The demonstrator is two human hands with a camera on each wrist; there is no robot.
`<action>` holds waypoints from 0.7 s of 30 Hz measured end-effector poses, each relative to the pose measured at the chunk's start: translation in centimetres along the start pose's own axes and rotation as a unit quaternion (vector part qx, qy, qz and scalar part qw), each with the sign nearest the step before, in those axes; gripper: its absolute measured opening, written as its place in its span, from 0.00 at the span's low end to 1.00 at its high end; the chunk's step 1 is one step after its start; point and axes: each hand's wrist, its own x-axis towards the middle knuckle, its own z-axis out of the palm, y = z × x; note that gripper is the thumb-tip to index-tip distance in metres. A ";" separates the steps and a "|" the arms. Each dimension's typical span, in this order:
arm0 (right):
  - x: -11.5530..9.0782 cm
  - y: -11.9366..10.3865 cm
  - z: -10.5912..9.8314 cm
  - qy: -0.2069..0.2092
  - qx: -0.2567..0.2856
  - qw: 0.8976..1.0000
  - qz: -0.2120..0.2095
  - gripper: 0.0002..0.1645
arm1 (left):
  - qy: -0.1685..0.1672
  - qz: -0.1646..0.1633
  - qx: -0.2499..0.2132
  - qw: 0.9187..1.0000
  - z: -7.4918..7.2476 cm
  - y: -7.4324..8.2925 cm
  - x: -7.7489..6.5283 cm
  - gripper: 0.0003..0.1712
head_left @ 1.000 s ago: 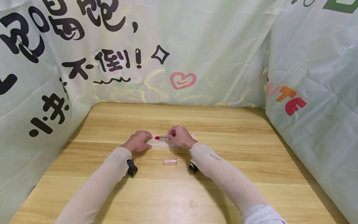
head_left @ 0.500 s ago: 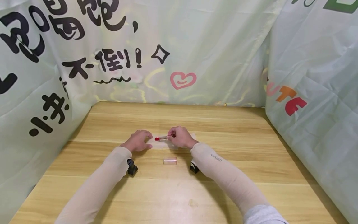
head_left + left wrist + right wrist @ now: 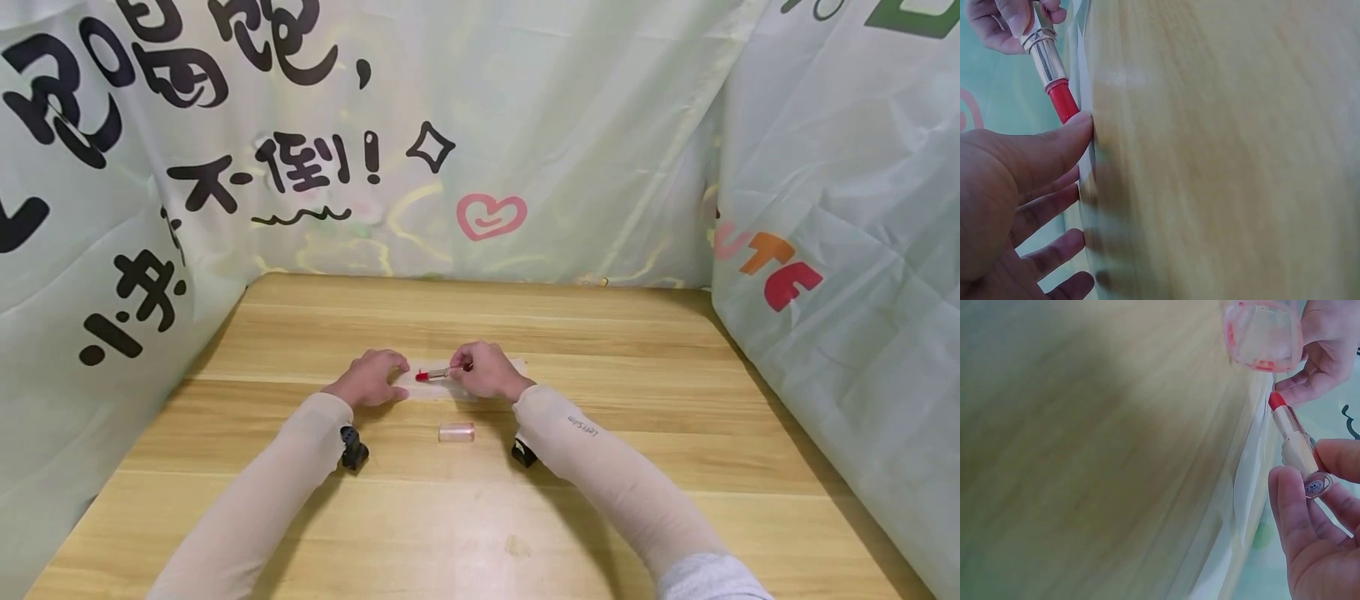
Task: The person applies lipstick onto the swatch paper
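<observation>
My right hand (image 3: pixel 489 372) pinches a lipstick (image 3: pixel 438 375) by its base between thumb and fingers. Its red tip points left and sits right at a thin white sheet (image 3: pixel 444 391) on the table. A short red mark shows just beyond the tip in the head view. My left hand (image 3: pixel 369 380) rests at the sheet's left end, thumb and fingers spread with fingertips down on the surface. In the left wrist view the left thumb (image 3: pixel 1054 147) overlaps the lipstick's tip. The right wrist view shows the lipstick's round base end (image 3: pixel 1316 486) between the fingers.
A clear pinkish lipstick cap (image 3: pixel 456 432) lies on its side on the wooden table (image 3: pixel 435 517), nearer to me than the sheet. Printed cloth (image 3: pixel 585 133) hangs behind the table and along both sides. A small black camera sits at each wrist.
The right hand and lipstick have shifted slightly toward me, and the red mark now shows beyond the tip. The left hand and the cap have stayed in place.
</observation>
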 end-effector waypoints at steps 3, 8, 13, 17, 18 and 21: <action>-0.1 -0.1 -0.1 -0.005 0.003 1.000 0.000 0.03 | -0.001 0.001 0.002 1.000 0.0 0.0 0.0 0.25; -0.2 0.0 -0.1 -0.010 0.010 1.000 0.001 0.03 | -0.004 -0.005 -0.001 1.000 0.0 0.0 0.1 0.25; -0.4 0.0 -0.1 -0.015 0.010 1.000 0.000 0.02 | -0.008 -0.009 -0.002 1.000 0.0 0.0 0.1 0.25; -0.5 0.0 -0.1 -0.017 0.006 1.000 -0.004 0.02 | -0.008 -0.006 -0.002 1.000 -0.1 0.1 0.1 0.25; -0.5 0.0 -0.2 -0.018 0.007 1.000 -0.004 0.02 | -0.007 -0.005 -0.001 1.000 -0.1 0.1 0.1 0.25; -0.6 0.0 -0.2 -0.023 0.007 1.000 -0.005 0.02 | -0.006 -0.002 0.000 1.000 -0.1 0.1 0.0 0.25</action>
